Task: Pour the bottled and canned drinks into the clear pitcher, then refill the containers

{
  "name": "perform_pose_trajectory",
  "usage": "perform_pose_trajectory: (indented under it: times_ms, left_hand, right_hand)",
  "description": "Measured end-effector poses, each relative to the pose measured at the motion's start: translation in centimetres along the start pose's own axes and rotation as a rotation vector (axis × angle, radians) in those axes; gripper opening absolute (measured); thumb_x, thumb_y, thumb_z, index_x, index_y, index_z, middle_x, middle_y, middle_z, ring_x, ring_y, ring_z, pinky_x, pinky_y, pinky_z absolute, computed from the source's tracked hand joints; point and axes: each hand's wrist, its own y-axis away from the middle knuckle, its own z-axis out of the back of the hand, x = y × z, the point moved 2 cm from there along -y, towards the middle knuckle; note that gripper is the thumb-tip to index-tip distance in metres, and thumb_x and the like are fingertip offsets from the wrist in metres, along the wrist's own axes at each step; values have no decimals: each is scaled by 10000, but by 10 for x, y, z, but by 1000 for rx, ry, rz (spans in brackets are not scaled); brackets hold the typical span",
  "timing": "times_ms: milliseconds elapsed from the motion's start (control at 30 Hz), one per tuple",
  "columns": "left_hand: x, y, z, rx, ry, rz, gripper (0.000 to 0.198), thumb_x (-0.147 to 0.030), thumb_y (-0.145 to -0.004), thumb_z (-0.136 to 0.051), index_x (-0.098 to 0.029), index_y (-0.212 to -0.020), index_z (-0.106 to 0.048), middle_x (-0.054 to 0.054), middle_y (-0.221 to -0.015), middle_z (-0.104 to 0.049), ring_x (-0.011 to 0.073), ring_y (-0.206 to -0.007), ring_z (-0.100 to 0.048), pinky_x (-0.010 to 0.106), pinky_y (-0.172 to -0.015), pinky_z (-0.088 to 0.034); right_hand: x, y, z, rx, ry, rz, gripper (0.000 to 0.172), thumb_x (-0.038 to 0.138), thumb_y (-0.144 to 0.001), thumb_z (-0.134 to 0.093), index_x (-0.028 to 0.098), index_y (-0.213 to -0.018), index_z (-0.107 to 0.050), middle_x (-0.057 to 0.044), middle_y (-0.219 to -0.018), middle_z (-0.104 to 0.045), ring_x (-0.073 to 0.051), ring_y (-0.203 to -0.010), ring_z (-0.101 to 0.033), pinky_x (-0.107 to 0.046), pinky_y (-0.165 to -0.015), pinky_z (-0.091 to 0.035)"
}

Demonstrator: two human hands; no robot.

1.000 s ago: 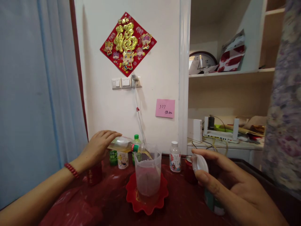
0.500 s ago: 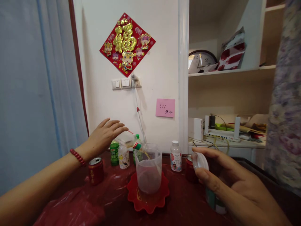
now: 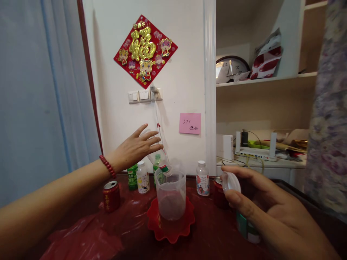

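My left hand [image 3: 138, 146] holds a clear plastic bottle [image 3: 157, 155] tipped steeply, mouth down, over a translucent measuring cup [image 3: 170, 195]. The cup stands on a red scalloped saucer [image 3: 170, 227] and has a little liquid in its bottom. The bottle looks nearly empty. My right hand [image 3: 260, 206] pinches a white bottle cap [image 3: 230, 181] at the right of the cup. Under that hand a green and white container [image 3: 246, 229] is partly hidden.
A red can [image 3: 111, 195] stands at the left. Small bottles [image 3: 142, 177] and another bottle [image 3: 202, 178] line the wall side of the red-covered table [image 3: 130, 227]. A second red can [image 3: 218, 193] stands near the cap. Shelves with a router [image 3: 255, 153] are at right.
My left hand has risen and tipped the bottle from nearly level to steeply mouth down over the cup. The pour has thinned out. My right hand stays put with the cap.
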Motion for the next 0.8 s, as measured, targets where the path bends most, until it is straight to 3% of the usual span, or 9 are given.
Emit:
perform_pose_trajectory:
  times_ms: [267, 567, 800]
  left_hand:
    - [-11, -14, 10, 9, -63, -68, 491, -8, -966, -479, -343, -1313, -572, -9, -1392, -625, 222, -1487, -369, 552, -1275, -45]
    - [-19, -12, 1, 14, -89, -66, 475, -13, -961, -478, -328, -1300, -582, 15, -1356, -644, 243, -1440, -434, 560, -1269, -66]
    - [-19, 2, -8, -4, 14, 54, 600, 58, -876, -474, -342, -1312, -574, 4, -1327, -659, 246, -1380, -485, 560, -1246, -110]
  right_hand:
    - [4, 1, 1, -1, -16, 17, 400, 525, -837, -778, 239, -1114, -729, -66, -1023, -726, -233, -890, -723, -208, -706, -605]
    - [7, 2, 2, 13, -44, 12, 417, 526, -836, -785, 243, -1136, -724, -71, -1007, -726, -241, -876, -721, -227, -682, -611]
    - [0, 2, 2, 10, -34, -18, 489, 597, -831, -771, 237, -1156, -705, -73, -930, -721, -226, -806, -713, -238, -662, -606]
